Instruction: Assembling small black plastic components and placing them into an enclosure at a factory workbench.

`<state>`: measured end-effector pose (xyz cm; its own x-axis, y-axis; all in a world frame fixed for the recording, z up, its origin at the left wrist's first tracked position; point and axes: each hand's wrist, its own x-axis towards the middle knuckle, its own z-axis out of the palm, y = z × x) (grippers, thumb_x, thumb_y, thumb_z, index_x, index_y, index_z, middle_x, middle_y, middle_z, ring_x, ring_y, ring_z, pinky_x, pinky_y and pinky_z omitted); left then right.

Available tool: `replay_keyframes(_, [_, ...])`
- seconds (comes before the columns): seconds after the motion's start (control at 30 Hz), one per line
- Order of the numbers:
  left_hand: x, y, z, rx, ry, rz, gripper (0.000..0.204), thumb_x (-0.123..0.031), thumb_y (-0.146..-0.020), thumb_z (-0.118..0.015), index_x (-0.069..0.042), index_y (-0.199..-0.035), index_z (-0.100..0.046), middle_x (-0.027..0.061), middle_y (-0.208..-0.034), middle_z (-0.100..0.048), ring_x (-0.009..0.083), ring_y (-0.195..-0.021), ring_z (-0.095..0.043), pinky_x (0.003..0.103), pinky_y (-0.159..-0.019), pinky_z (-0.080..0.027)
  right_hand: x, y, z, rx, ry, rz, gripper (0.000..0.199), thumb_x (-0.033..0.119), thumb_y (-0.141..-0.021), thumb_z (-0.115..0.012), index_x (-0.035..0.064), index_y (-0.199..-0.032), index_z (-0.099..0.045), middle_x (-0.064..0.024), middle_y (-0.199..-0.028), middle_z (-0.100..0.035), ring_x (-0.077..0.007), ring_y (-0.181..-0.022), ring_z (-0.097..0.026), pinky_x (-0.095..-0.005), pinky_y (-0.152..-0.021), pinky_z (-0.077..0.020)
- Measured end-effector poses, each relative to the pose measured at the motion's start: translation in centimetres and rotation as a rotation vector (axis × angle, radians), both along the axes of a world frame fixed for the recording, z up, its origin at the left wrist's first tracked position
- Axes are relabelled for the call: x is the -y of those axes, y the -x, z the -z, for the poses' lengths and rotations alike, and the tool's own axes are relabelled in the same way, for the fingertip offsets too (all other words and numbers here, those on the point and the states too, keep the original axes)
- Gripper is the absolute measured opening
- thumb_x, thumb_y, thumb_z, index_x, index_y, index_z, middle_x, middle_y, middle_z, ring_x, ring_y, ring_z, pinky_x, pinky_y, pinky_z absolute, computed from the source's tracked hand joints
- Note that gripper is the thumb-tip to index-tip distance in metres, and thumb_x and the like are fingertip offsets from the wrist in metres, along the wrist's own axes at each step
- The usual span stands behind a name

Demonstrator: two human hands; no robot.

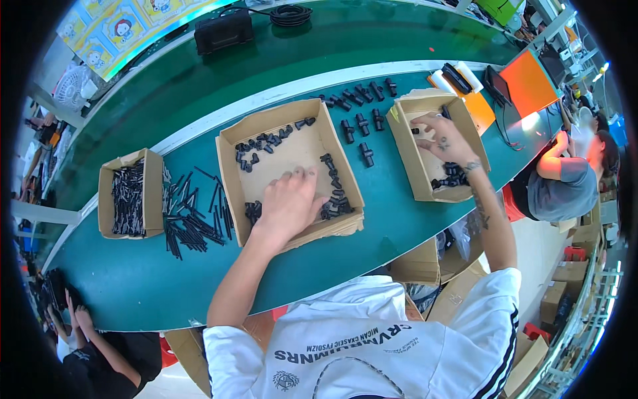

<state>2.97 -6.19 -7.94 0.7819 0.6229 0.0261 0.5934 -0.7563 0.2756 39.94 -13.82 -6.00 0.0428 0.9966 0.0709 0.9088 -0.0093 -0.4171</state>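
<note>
Three boxes (289, 166) on desk (392, 219); left hand (289, 203) fingers spread flat; right hand (442, 139), at 2 o'clock, fingers apart.

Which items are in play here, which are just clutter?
In hand:
- middle open cardboard box of small black plastic fittings, left hand inside
- right cardboard box, right hand inside

Lying about:
- black case
- coiled black cable
- orange board

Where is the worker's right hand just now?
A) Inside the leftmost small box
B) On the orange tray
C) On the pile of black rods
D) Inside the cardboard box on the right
D: the right hand reaches into the right cardboard box, among small black parts.
</note>
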Motion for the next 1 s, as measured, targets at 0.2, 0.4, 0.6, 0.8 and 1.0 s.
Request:
replay_keyframes(0.2, [0.1,0.2,-1.6,-0.088,0.341,0.135,0.019,-0.020,-0.087,-0.067,-0.007,-0.099,-0.063,0.0108,-0.099,-0.068,0.0330,-0.092,-0.066,0.047,-0.077,-0.051,-0.5,0.4,1.2,-0.178,0.043,0.077,0.014,-0.004,-0.076,-0.070,0.0000,-0.089,-0.065,-0.0146,-0.086,-0.064,-0.0281,-0.078,-0.065,-0.0376,-0.072,-0.0514])
replay_keyframes(0.4, [0.3,0.8,-1.1,-0.042,0.451,0.189,0.011,-0.013,-0.085,-0.068,-0.003,-0.090,-0.065,0.0135,-0.087,-0.070,0.0307,-0.084,-0.067,0.043,-0.074,-0.051,1.5,-6.0,2.2,0.261,-0.236,0.141,0.017,-0.001,-0.080,-0.062,-0.0003,-0.097,-0.065,-0.0183,-0.093,-0.065,-0.0362,-0.089,-0.063,-0.0427,-0.078,-0.0505])
replay_keyframes(0.6, [-0.5,1.1,-2.0,0.291,0.480,0.090,0.008,-0.006,-0.086,-0.066,0.000,-0.090,-0.065,0.0142,-0.083,-0.068,0.0254,-0.074,-0.067,0.035,-0.069,-0.052,-0.3,-6.5,4.6,0.386,-0.150,0.314,0.032,0.006,-0.080,-0.066,0.0048,-0.110,-0.058,-0.0186,-0.099,-0.064,-0.0391,-0.095,-0.063,-0.0482,-0.082,-0.0516])
replay_keyframes(0.8, [-2.5,2.1,-4.9,0.486,0.509,-0.042,0.012,-0.005,-0.090,-0.064,0.002,-0.100,-0.064,0.0116,-0.085,-0.068,0.0204,-0.079,-0.070,0.032,-0.069,-0.053,-2.4,-6.3,2.9,0.189,-0.041,0.474,0.032,0.009,-0.079,-0.068,0.0065,-0.109,-0.057,-0.0200,-0.092,-0.065,-0.0391,-0.092,-0.064,-0.0482,-0.081,-0.0518])
replay_keyframes(1.0, [-3.5,2.3,-8.2,1.080,0.877,-0.136,0.019,-0.008,-0.096,-0.062,0.006,-0.109,-0.063,0.0118,-0.101,-0.066,0.0197,-0.087,-0.071,0.030,-0.077,-0.057,-1.6,0.8,-4.7,0.149,-0.349,0.298,0.023,0.002,-0.079,-0.066,0.0010,-0.102,-0.066,-0.0147,-0.083,-0.066,-0.0305,-0.076,-0.064,-0.0392,-0.069,-0.0526])
